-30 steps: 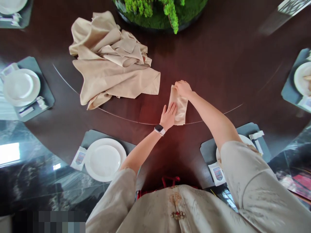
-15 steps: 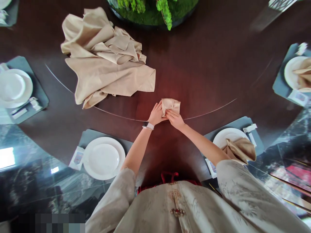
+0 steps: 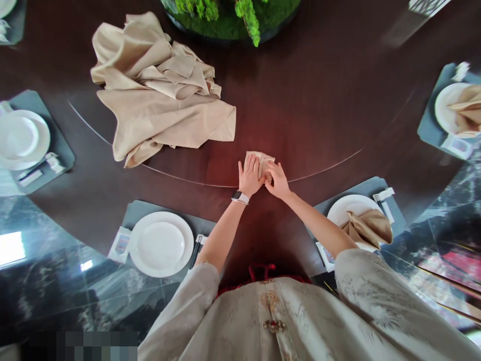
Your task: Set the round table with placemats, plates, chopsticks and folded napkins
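Note:
A small folded beige cloth napkin (image 3: pixel 266 159) lies on the dark wooden table (image 3: pixel 319 110) in front of me. My left hand (image 3: pixel 250 175), with a watch on its wrist, rests flat on the napkin's left part, fingers stretched forward. At the napkin's right side, my right hand (image 3: pixel 277 181) has its fingers bent and its thumb close beneath them, round the near right edge. Both hands partly cover the cloth. To the far left lies a loose heap of beige napkins (image 3: pixel 161 90), apart from my hands.
A white plate stack (image 3: pixel 160 244) on a grey placemat stands at near left. Another plate (image 3: pixel 347 206) at near right bears a folded brown napkin (image 3: pixel 368 228). More settings lie at both sides. A green moss planter (image 3: pixel 229 22) stands at the back.
My left hand has moved from the napkin's left edge onto its top and flattened out. My right hand has shifted from the cloth's front to its right edge, fingers more bent.

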The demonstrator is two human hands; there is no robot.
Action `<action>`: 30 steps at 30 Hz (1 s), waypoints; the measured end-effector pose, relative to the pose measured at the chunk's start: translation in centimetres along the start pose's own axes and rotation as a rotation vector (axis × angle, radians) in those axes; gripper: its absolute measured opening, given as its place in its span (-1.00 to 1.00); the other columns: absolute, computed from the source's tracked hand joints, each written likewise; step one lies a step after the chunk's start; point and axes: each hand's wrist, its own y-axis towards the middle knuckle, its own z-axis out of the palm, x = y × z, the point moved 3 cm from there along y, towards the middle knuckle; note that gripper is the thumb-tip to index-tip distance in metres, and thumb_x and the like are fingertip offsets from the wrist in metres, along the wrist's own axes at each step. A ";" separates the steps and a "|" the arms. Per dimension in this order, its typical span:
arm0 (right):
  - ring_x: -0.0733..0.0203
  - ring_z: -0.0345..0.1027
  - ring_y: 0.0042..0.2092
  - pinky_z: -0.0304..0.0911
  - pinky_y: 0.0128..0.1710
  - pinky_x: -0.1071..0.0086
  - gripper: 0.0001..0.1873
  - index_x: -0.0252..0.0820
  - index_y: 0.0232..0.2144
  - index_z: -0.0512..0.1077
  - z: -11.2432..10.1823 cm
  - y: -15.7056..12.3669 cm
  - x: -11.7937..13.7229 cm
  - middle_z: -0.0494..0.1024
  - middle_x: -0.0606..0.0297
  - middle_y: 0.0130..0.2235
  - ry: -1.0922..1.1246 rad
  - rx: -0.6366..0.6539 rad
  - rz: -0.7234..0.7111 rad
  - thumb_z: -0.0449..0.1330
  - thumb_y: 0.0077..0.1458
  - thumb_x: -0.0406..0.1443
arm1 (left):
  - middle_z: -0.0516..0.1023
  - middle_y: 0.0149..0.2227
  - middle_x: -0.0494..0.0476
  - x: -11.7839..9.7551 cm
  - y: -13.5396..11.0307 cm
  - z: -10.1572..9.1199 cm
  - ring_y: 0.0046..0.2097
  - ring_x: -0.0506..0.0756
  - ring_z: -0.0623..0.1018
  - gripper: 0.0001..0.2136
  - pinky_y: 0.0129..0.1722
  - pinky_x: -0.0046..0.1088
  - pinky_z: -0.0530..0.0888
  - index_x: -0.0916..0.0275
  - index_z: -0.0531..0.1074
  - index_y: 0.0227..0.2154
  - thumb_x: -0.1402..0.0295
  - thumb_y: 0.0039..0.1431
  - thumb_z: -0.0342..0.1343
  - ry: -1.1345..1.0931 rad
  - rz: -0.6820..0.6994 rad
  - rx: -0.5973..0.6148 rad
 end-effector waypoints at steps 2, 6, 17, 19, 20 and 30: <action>-0.17 -0.04 0.43 -0.16 0.43 -0.19 -0.31 -0.32 0.26 0.30 0.0 0.1 -0.5 0.20 0.00 0.37 -0.128 0.041 -0.121 0.15 0.09 -0.21 | 0.02 0.43 0.44 -0.6 -0.2 0.0 0.47 0.31 -0.02 -0.37 0.43 0.12 -0.28 0.42 0.07 0.39 0.27 0.32 -0.04 0.059 -0.014 -0.013; -0.20 0.00 0.42 -0.02 0.41 -0.13 -0.28 -0.46 0.28 0.28 1.1 -0.2 -1.5 0.24 -0.11 0.34 -0.268 0.078 -0.280 0.12 0.15 -0.15 | 0.10 0.40 0.52 -1.8 -1.2 0.2 0.46 0.28 0.06 -0.45 0.46 -0.02 -0.10 0.56 0.11 0.36 0.42 0.35 -0.16 0.130 -0.079 -0.006; 0.16 0.50 -0.18 0.14 0.08 0.12 -0.75 -0.05 -0.33 0.63 0.2 4.2 -3.6 0.67 0.30 -0.27 -0.032 0.037 -0.234 0.13 0.21 -0.35 | 0.28 0.32 0.52 -1.2 -1.0 -1.7 0.38 0.33 0.24 -0.34 0.38 -0.10 0.17 0.46 0.19 0.32 0.55 0.11 0.11 0.024 -0.078 0.112; 0.16 0.47 -0.19 0.09 0.08 0.15 -0.81 -0.05 -0.36 0.62 0.1 5.1 -3.8 0.66 0.32 -0.30 -0.019 0.048 -0.210 0.19 0.18 -0.34 | 0.38 0.24 0.52 -1.4 -0.3 -2.0 0.32 0.33 0.33 -0.42 0.30 -0.10 0.26 0.42 0.25 0.28 0.54 0.16 0.09 0.012 -0.129 0.086; 0.16 0.45 -0.19 0.08 0.07 0.17 -0.83 -0.06 -0.38 0.62 0.2 5.3 -3.8 0.65 0.32 -0.31 -0.028 0.053 -0.197 0.21 0.18 -0.32 | 0.45 0.17 0.51 -1.3 0.0 -2.2 0.27 0.34 0.40 -0.48 0.24 -0.12 0.33 0.40 0.32 0.23 0.52 0.18 0.08 -0.001 -0.161 0.076; 0.07 0.30 -0.20 0.01 -0.07 0.21 -0.75 -0.18 -0.48 0.46 2.2 8.1 -0.9 0.51 0.17 -0.33 -0.335 -0.117 0.159 0.14 0.21 -0.24 | 0.62 -0.34 0.11 2.1 0.0 -3.9 -0.36 0.06 0.57 -0.80 -0.24 -0.44 0.47 0.23 0.54 -0.17 0.49 0.19 0.09 -0.318 -0.200 -0.314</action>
